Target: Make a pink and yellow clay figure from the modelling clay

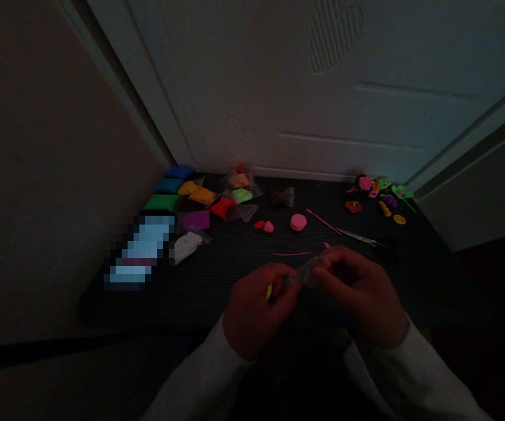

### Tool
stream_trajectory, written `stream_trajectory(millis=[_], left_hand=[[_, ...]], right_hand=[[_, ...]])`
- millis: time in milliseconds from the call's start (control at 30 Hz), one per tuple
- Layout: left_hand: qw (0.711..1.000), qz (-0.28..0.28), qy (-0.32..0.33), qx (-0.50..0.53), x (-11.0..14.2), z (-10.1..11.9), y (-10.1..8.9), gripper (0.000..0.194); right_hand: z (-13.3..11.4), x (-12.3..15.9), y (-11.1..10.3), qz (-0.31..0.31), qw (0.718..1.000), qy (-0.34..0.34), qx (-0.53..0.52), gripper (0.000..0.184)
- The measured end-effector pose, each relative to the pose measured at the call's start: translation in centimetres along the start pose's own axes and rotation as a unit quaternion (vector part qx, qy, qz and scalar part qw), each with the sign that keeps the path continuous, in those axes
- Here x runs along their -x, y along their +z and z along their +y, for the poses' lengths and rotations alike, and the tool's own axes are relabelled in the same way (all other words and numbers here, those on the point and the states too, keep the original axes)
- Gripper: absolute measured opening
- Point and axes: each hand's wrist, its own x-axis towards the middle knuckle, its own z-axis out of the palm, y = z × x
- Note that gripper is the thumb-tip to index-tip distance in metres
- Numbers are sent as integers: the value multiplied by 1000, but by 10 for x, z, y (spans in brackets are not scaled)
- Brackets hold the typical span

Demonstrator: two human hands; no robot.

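Observation:
My left hand (261, 307) and my right hand (361, 292) are closed on a small clear plastic bag (305, 273) above the table's front part. Each pinches one end of it; what the bag contains is too dim to tell. A small yellow bit (269, 291) shows by the fingers of my left hand, and I cannot tell what it is. Just beyond my hands lie a thin pink strand (291, 254), a pink stick (323, 221) and a round pink clay piece (298, 222). Small red (258, 224) and pink (268, 227) lumps sit left of that piece.
Several coloured clay packets, among them green (162, 203), purple (196, 220) and white (187, 247), line the dark table's left side. A lit phone (142, 248) lies beside them. Scissors (361, 238) rest at right, below small clay figures (365, 183). A white panel (256, 88) rises behind.

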Motion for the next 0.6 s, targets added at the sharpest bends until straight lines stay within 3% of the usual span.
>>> stream_trajectory(millis=[67, 133, 200, 367, 467, 600], left_hand=[[979, -40, -80, 181, 4, -7, 3, 23], [926, -59, -121, 354, 8, -15, 6, 30], [901, -56, -129, 411, 12, -20, 9, 30], [939, -40, -131, 317, 15, -19, 14, 36], [964, -21, -129, 232, 15, -19, 13, 28], [972, -21, -103, 210, 15, -22, 11, 20]], right_hand=[[8, 5, 3, 13, 999, 21, -24, 14], [15, 9, 5, 21, 997, 40, -69, 13], [21, 11, 6, 29, 992, 50, -116, 14], [32, 16, 4, 22, 988, 76, -130, 14], [37, 18, 4, 23, 988, 88, -121, 18], [38, 21, 8, 36, 983, 69, -168, 11]])
